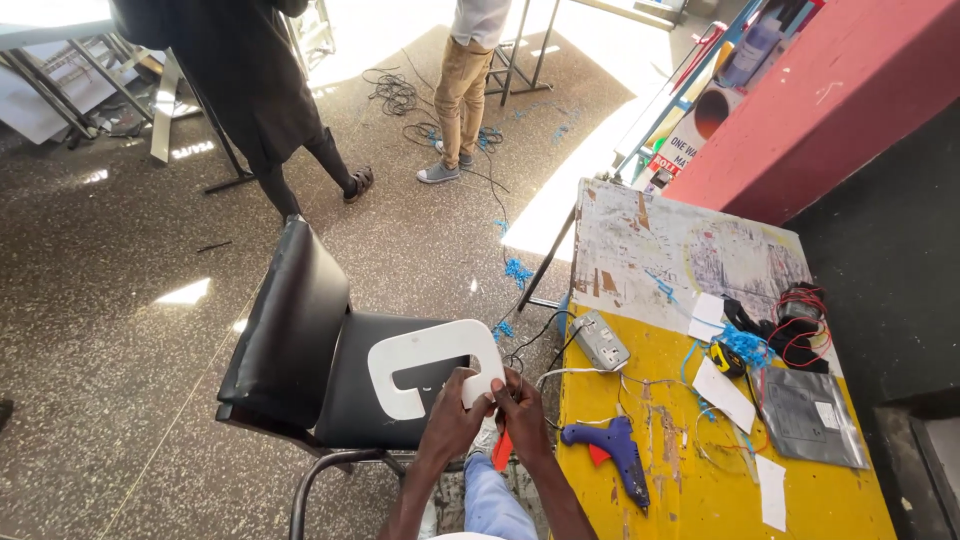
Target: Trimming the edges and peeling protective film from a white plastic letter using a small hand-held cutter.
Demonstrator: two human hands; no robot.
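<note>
Left hand (452, 412) and right hand (517, 405) both pinch the white letter shape (430, 362) at its lower end, over the black chair (300, 350), just off the yellow table's (700, 490) left edge; glue gun (612, 448) near.

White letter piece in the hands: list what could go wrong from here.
1. Both hands, left and right, pinch one end of the white letter piece over the black chair; it might tip or drop.
2. Loose wires trail off the yellow table near the blue glue gun; a snag could drag it.
</note>
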